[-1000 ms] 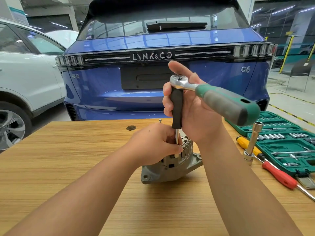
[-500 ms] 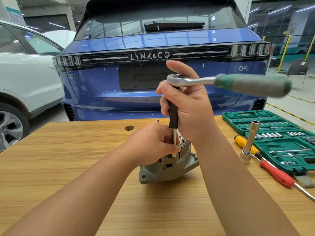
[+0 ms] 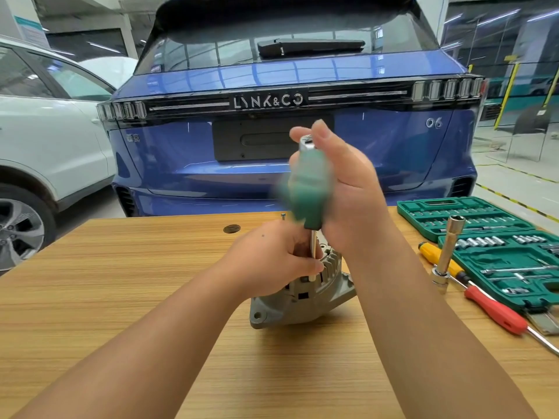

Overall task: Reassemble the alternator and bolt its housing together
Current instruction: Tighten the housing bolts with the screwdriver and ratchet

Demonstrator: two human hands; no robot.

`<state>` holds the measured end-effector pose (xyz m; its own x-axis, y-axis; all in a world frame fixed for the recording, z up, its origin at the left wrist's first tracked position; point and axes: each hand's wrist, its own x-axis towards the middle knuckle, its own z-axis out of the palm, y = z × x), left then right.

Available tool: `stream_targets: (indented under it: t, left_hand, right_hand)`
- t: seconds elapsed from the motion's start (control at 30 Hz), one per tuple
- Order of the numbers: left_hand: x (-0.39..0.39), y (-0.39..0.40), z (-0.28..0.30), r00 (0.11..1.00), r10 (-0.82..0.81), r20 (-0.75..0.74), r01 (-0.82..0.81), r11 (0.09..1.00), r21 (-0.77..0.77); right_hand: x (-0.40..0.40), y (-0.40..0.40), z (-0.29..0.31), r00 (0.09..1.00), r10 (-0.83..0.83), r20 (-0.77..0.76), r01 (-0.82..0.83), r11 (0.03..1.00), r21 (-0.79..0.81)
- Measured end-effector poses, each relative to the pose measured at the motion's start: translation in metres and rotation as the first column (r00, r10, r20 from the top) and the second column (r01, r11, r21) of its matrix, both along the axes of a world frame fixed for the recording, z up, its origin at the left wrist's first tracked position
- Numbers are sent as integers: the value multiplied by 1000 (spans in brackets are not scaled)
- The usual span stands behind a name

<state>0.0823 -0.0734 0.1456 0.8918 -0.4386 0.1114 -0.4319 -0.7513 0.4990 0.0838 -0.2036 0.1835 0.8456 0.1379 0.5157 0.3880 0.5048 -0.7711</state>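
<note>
Two hands working mid-tabletop (image 3: 106, 282) — left hand (image 3: 272, 261) pinching extension shaft (image 3: 313, 249) over alternator (image 3: 302, 300); right hand (image 3: 348, 189) curling round blurred ratchet (image 3: 308, 182).

alternator (image 3: 302, 297) mid-table (image 3: 121, 282) | socket case (image 3: 499, 261) right | bolt (image 3: 283, 215), seemingly, behind

Blue car (image 3: 302, 164) behind the table (image 3: 121, 297) — white car (image 3: 45, 140) left.

left hand (image 3: 273, 261) gripping low, right hand (image 3: 348, 189) raised, fingers curled
</note>
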Motion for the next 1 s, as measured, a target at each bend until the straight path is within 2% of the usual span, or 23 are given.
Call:
stream_targets:
  t: [0.07, 0.13, 0.17, 0.23, 0.3, 0.37, 0.5, 0.6, 0.73, 0.8, 0.93, 1.0]
  left_hand:
    - [-1, -2, 0, 1000, -2, 12, 2, 1000, 26]
    - [-1, -2, 1, 1000, -3, 5, 2, 1000, 30]
    - [-1, -2, 1, 1000, -2, -1, 2, 1000, 26]
    - [-1, 0, 2, 1000, 4, -12, -3, 1000, 17]
    - [0, 1, 1, 1000, 1, -19, -1, 1000, 10]
    - [0, 2, 1, 1000, 3, -23, -3, 1000, 2]
    - [0, 1, 1, 1000, 8, -18, -9, 1000, -5]
    - [0, 2, 1, 1000, 4, -21, -5, 1000, -14]
    - [0, 2, 1, 999, 18, -30, -18, 1000, -5]
    - [0, 2, 1, 999, 18, -27, -18, 1000, -4]
    - [-1, 1, 1, 1000, 15, -20, -15, 1000, -7]
    - [-1, 0, 1, 1000, 8, -10, -8, 1000, -6]
  right_hand:
    - [-1, 1, -2, 974, -224, 30, 225, 972, -64]
    - [2, 0, -3, 957, -289, 12, 289, 951, -112]
    - [2, -2, -2, 973, -229, -16, 226, 968, -112]
    - [3, -7, -1, 997, 19, -77, -22, 999, -46]
    - [5, -10, -3, 979, 186, -89, -186, 983, 3]
    - [7, -9, -7, 978, 208, -21, -208, 978, -9]
    - [9, 0, -10, 973, 41, 228, -32, 999, -42]
    - [9, 1, -11, 952, 106, 287, -97, 994, -46]
    - [9, -5, -11, 915, 329, 231, -337, 941, -4]
    - [8, -7, -11, 910, 363, 201, -373, 928, 14]
    - [5, -5, -5, 952, 297, 80, -301, 953, 46]
    - [4, -2, -3, 993, 117, 4, -117, 991, 58]
